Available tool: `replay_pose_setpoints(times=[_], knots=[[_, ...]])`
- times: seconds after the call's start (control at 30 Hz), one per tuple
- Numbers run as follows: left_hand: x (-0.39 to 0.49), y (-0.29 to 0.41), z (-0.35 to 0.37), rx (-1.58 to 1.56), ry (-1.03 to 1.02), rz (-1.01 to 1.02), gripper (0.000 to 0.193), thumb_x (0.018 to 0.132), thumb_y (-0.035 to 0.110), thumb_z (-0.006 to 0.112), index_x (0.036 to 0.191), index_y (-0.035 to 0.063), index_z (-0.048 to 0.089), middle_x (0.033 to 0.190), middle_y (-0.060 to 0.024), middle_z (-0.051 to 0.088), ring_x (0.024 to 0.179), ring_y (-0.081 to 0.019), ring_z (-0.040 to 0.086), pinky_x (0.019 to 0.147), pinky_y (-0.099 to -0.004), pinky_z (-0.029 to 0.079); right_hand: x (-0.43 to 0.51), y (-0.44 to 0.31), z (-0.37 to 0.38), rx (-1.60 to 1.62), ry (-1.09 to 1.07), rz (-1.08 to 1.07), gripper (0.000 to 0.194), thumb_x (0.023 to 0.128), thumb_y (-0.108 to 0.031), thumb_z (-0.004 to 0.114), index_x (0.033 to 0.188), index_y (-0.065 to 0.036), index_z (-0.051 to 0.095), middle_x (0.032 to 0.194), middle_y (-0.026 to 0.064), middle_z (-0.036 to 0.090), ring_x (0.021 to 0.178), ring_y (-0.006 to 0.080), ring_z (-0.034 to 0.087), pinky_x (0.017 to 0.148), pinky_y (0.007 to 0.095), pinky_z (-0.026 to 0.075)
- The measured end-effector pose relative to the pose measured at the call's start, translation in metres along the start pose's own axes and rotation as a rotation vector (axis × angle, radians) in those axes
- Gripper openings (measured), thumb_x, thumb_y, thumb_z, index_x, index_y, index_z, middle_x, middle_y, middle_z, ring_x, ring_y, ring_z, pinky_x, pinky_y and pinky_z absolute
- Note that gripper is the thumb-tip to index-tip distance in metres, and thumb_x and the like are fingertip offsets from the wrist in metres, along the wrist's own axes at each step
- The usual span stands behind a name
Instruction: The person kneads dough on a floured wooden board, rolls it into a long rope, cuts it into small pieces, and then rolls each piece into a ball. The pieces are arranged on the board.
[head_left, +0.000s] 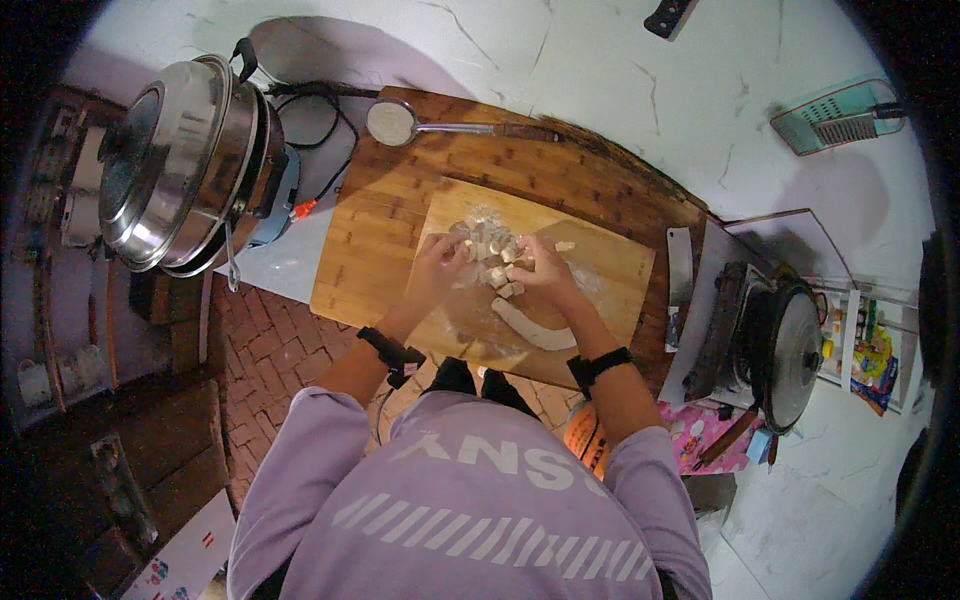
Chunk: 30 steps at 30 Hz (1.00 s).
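A cluster of small cut dough pieces (491, 244), dusted with flour, lies on the pale wooden cutting board (622, 281). My left hand (441, 264) is at the cluster's left side with its fingers curled against the pieces. On the right side, my right hand (544, 268) has thumb and forefinger spread at the pieces. Whether either hand grips a piece is hidden by the fingers. A long curved dough roll (534, 326) rests nearer to me, passing partly beneath my right forearm. Loose flour whitens the board around the dough.
The cutting board sits on a larger wooden board (360, 247). At its back lies a long-handled ladle of flour (391, 123); at its right, a cleaver (679, 266). A steel steamer pot (187, 165) stands left, with a power cord (352, 150). A lidded pan (795, 360) stands right.
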<state>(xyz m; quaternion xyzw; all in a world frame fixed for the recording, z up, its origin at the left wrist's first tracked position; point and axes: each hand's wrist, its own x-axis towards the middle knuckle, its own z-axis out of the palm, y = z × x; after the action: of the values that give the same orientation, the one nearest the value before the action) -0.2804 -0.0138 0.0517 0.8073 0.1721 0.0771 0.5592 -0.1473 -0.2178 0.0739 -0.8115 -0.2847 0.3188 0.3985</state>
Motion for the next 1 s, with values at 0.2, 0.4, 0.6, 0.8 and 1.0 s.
replay_pose_setpoints(times=[0.2,0.4,0.6,0.8,1.0], knots=[[-0.004,0.008,0.009,0.35,0.041,0.389,0.031,0.09,0.012,0.072,0.119,0.0056,0.064,0.116,-0.0146,0.06,0.103,-0.0272,0.063,0.088,-0.0346,0.053,0.006,-0.001,0.018,-0.208,-0.023,0.013,0.062,0.078,-0.033,0.072,0.133,-0.01,0.055,0.125,0.0234,0.053,0.11,0.0384,0.057,0.095,0.0415,0.047],[0.009,0.01,0.002,-0.08,-0.025,-0.161,0.026,0.092,0.015,0.069,0.116,0.0044,0.066,0.101,-0.0141,0.065,0.091,-0.0256,0.066,0.082,-0.0361,0.054,0.016,0.011,0.011,-0.063,0.117,-0.003,0.043,0.081,-0.028,0.071,0.118,-0.007,0.062,0.103,0.0161,0.064,0.095,0.031,0.064,0.082,0.0399,0.05],[0.017,0.004,-0.001,0.182,-0.021,-0.025,0.031,0.089,0.021,0.074,0.114,0.0055,0.067,0.104,-0.0138,0.065,0.093,-0.0253,0.065,0.081,-0.035,0.053,0.012,0.034,-0.004,-0.226,0.092,-0.027,0.042,0.078,-0.027,0.074,0.112,-0.006,0.063,0.093,0.0156,0.064,0.088,0.0321,0.063,0.076,0.0409,0.05],[0.014,0.005,-0.006,0.136,-0.081,-0.04,0.038,0.085,0.025,0.078,0.114,0.0034,0.065,0.107,-0.0129,0.065,0.096,-0.0255,0.063,0.083,-0.0354,0.052,0.002,0.003,0.002,-0.434,0.116,-0.039,0.048,0.075,-0.032,0.073,0.114,-0.006,0.062,0.108,0.0189,0.063,0.105,0.0384,0.056,0.087,0.0448,0.047],[0.016,0.021,-0.011,-0.255,-0.184,-0.235,0.034,0.091,0.025,0.074,0.114,0.0021,0.065,0.102,-0.0075,0.068,0.094,-0.0181,0.063,0.086,-0.0317,0.051,0.01,-0.047,0.024,-0.427,0.234,-0.468,0.047,0.077,-0.02,0.069,0.121,-0.006,0.058,0.1,0.0202,0.064,0.094,0.0404,0.06,0.082,0.0467,0.049]])
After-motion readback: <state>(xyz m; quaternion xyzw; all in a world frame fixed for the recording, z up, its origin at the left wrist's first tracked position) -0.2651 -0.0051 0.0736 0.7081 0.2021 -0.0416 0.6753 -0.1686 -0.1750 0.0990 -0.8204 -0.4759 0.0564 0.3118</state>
